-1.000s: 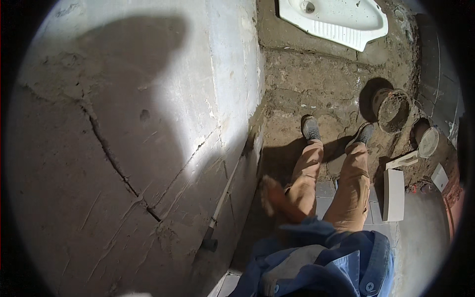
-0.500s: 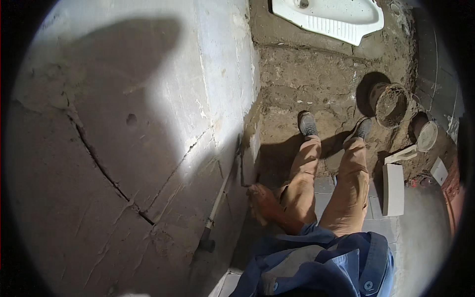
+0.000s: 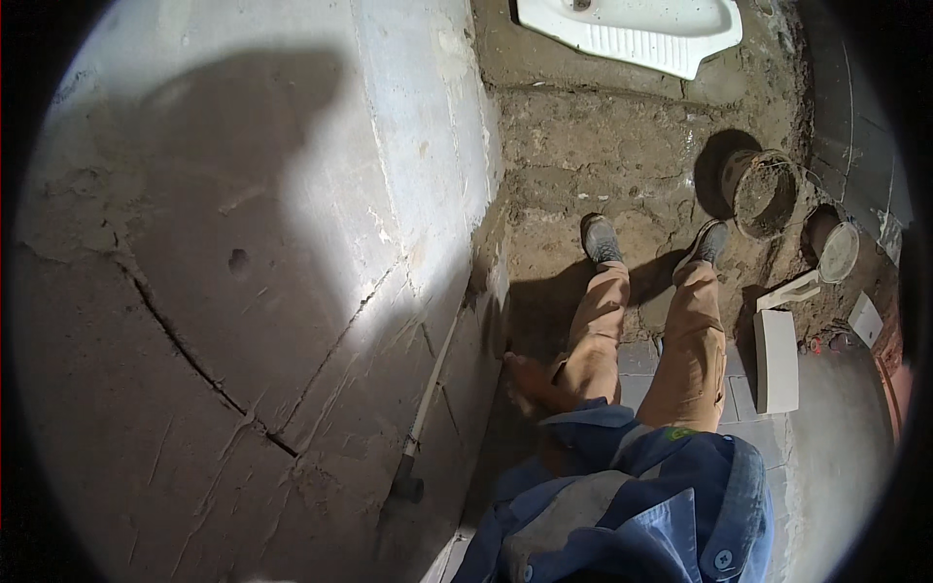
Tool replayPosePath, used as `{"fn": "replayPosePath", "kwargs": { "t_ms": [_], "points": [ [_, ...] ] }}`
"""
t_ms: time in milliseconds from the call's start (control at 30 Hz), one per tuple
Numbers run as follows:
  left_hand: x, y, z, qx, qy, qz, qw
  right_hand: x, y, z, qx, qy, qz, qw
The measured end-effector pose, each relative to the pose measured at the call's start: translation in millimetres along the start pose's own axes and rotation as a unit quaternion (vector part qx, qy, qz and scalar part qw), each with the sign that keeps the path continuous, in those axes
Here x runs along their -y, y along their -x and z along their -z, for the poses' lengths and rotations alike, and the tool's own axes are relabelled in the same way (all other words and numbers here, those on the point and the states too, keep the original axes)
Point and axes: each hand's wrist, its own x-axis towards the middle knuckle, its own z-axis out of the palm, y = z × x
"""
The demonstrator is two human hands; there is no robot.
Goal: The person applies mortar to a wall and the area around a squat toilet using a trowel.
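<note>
My left hand (image 3: 535,381) is low beside my left trouser leg, close to the foot of the grey plastered wall (image 3: 292,340). Its fingers are in shadow and blurred, so whether they hold anything cannot be made out. A blue sleeve (image 3: 588,416) covers part of the forearm. My right hand is out of sight. On the wall near my left hand runs a thin pale pipe (image 3: 434,384) with a dark fitting (image 3: 408,489) at its lower end.
Ahead, a white squat toilet pan (image 3: 641,39) is set in rough mortar. At the right stand a dirt-crusted bucket (image 3: 768,199), a smaller container (image 3: 834,251), a pale float-like tool (image 3: 789,291) and a pale board (image 3: 777,361). Grey tiles (image 3: 637,360) lie under my legs.
My left hand has shifted slightly right, closer to my leg. A thin dark rod seen at its fingertips earlier no longer shows clearly. The view has tilted slightly.
</note>
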Motion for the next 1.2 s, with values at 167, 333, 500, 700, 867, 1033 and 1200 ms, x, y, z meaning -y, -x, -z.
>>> {"fn": "replayPosePath", "kwargs": {
  "t_ms": [167,333,500,700,867,1033,1200],
  "points": [
    [-0.8,-0.2,-5.2,-0.002,0.004,-0.010,1.000,8.6,-29.2,49.8,-0.087,-0.186,-0.130,0.970],
    [0.1,-4.3,-7.6,0.002,0.001,-0.018,1.000,40.9,-46.0,81.8,-0.114,-0.076,-0.096,0.986],
    [-2.2,-6.8,-5.0,-0.005,0.004,-0.008,1.000,45.4,-37.0,74.3,-0.079,-0.057,-0.091,0.991],
    [-16.5,-8.8,4.1,-0.014,0.013,-0.003,1.000,37.7,-53.0,46.0,-0.081,-0.140,-0.057,0.985],
    [-23.4,-15.7,5.8,-0.030,0.023,-0.012,0.999,41.2,-40.1,79.8,0.019,-0.077,-0.078,0.994],
    [-23.6,-18.6,-0.9,-0.030,0.025,-0.024,0.999,27.7,-17.6,121.8,0.026,-0.055,-0.079,0.995],
    [-19.3,-14.1,-8.4,-0.019,0.018,-0.032,0.999,34.0,-30.3,107.8,-0.180,-0.058,-0.045,0.981]
  ]
}}
